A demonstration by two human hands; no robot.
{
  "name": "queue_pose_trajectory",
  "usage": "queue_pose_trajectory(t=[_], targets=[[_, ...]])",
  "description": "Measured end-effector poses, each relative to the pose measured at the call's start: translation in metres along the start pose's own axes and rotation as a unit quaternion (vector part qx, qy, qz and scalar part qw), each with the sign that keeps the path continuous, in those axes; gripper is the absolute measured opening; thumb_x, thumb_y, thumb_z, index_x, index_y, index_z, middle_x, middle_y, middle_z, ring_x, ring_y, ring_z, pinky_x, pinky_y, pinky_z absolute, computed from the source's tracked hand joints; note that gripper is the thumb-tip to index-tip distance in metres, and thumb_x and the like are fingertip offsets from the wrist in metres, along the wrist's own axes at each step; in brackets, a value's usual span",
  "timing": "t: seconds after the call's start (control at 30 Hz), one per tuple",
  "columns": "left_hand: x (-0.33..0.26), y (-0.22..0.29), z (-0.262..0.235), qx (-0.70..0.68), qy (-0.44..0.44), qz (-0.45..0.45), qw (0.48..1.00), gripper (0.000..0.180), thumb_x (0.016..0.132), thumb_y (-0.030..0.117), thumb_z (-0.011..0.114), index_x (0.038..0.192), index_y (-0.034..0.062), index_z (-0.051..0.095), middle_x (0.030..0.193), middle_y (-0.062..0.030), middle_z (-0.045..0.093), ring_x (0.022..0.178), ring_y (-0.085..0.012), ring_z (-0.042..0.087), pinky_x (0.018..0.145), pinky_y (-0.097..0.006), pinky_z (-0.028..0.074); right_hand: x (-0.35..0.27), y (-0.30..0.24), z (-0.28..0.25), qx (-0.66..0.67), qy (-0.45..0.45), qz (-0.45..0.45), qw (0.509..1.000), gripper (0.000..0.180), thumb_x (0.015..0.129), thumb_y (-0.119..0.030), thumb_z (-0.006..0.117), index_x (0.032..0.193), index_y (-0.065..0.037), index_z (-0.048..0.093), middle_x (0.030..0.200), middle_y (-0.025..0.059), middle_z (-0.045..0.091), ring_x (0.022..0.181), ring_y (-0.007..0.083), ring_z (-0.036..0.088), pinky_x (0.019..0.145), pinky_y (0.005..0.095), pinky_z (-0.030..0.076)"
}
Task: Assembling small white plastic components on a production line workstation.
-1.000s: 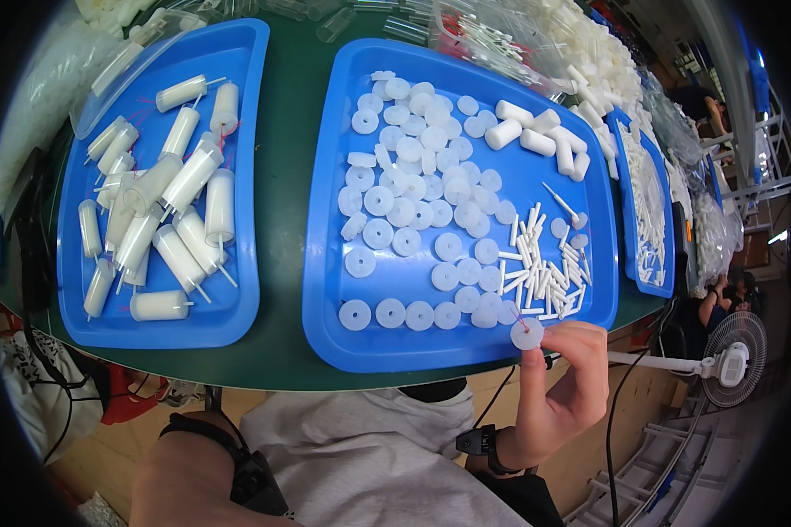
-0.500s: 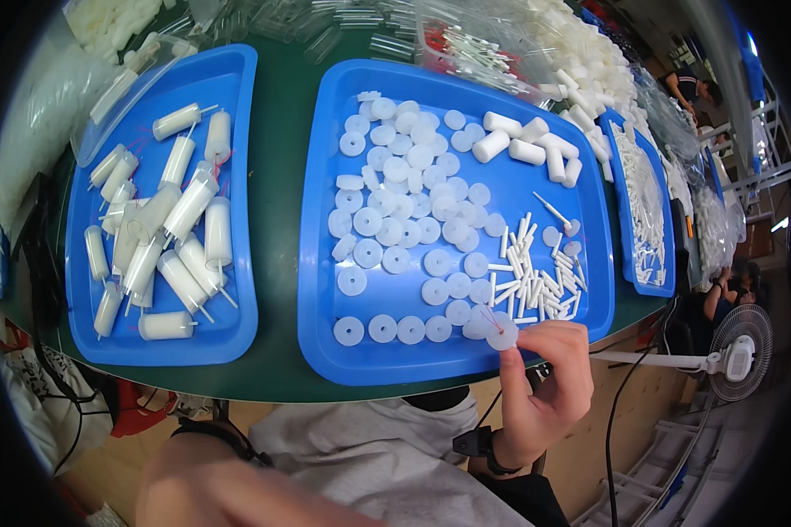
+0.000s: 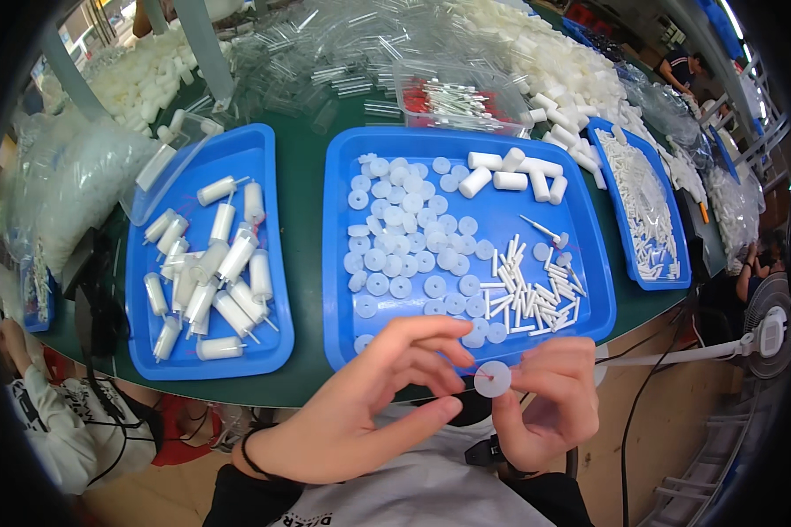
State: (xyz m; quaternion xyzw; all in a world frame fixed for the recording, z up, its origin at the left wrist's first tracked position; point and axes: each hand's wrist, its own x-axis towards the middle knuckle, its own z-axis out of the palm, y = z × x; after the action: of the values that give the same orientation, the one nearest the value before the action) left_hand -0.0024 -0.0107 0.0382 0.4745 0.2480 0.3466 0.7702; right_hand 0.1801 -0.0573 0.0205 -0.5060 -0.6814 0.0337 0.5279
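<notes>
Between the thumb and fingertips of my right hand [image 3: 549,400] is a round, translucent white disc [image 3: 494,390], held up in front of the near edge of the middle blue tray [image 3: 332,263]. Thin red thread shows at the disc's centre and trails to its left. My left hand [image 3: 351,430] is beside it, fingers curved and thumb apart, with no visible object gripped; whether a fingertip touches the thread I cannot make out. Many similar discs [image 3: 400,287] lie loose in the tray, along with short white sticks [image 3: 523,305] and thick white cylinders [image 3: 511,181].
At left, a blue tray [image 3: 281,338] holds white-filled clear tubes [image 3: 236,257] with thin rods protruding. Another blue tray [image 3: 628,230] of white pieces stands at right. Behind are a clear box [image 3: 466,104] of red-and-white sticks and piled clear tubes [image 3: 325,53]. A fan [image 3: 769,329] stands right.
My left hand has come up from the lower left to beside the disc. My right hand still pinches the disc, now held nearer me. The view has tilted up, showing more of the table's far side.
</notes>
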Motion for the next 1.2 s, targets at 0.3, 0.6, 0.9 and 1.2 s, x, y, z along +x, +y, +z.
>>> queue_pose_trajectory(t=[0.3,0.6,0.9,1.2], targets=[[0.002,-0.001,-0.001,0.041,-0.036,0.048,0.997,0.034,0.082,-0.011,0.059,0.114,-0.0036,0.053,0.109,-0.0113,0.049,0.098,-0.0162,0.051,0.081,-0.029,0.044,0.002,-0.007,0.001,-0.025,-0.026,-0.028,0.999,0.031,0.054,-0.001,0.074,0.083,-0.009,0.067,0.08,-0.0014,0.065,0.079,0.021,0.053,0.067,0.0272,0.043],[0.004,-0.008,-0.011,0.017,-0.001,0.104,0.994,0.018,0.088,-0.007,0.055,0.105,-0.0049,0.055,0.105,-0.0099,0.05,0.1,-0.0156,0.052,0.087,-0.028,0.045,0.002,-0.005,0.008,-0.029,-0.014,-0.014,0.999,0.029,0.054,-0.002,0.074,0.081,-0.009,0.068,0.078,-0.0006,0.06,0.081,0.0224,0.052,0.068,0.0295,0.043],[-0.001,0.002,0.003,0.082,0.103,0.108,0.985,0.017,0.078,-0.013,0.059,0.092,-0.0048,0.059,0.092,-0.0117,0.056,0.088,-0.0178,0.054,0.08,-0.03,0.044,0.004,-0.01,0.006,-0.027,-0.017,-0.009,0.999,0.029,0.054,0.001,0.075,0.081,-0.008,0.069,0.077,0.0002,0.059,0.076,0.0196,0.053,0.063,0.0282,0.044],[-0.004,-0.001,-0.005,0.095,0.082,0.13,0.984,0.018,0.078,-0.012,0.061,0.094,-0.0054,0.061,0.096,-0.0119,0.059,0.091,-0.0175,0.056,0.082,-0.03,0.045,0.002,-0.009,0.005,-0.061,-0.003,-0.027,0.998,0.031,0.052,0.001,0.076,0.081,-0.008,0.068,0.077,-0.0011,0.059,0.075,0.019,0.053,0.062,0.0274,0.044]])
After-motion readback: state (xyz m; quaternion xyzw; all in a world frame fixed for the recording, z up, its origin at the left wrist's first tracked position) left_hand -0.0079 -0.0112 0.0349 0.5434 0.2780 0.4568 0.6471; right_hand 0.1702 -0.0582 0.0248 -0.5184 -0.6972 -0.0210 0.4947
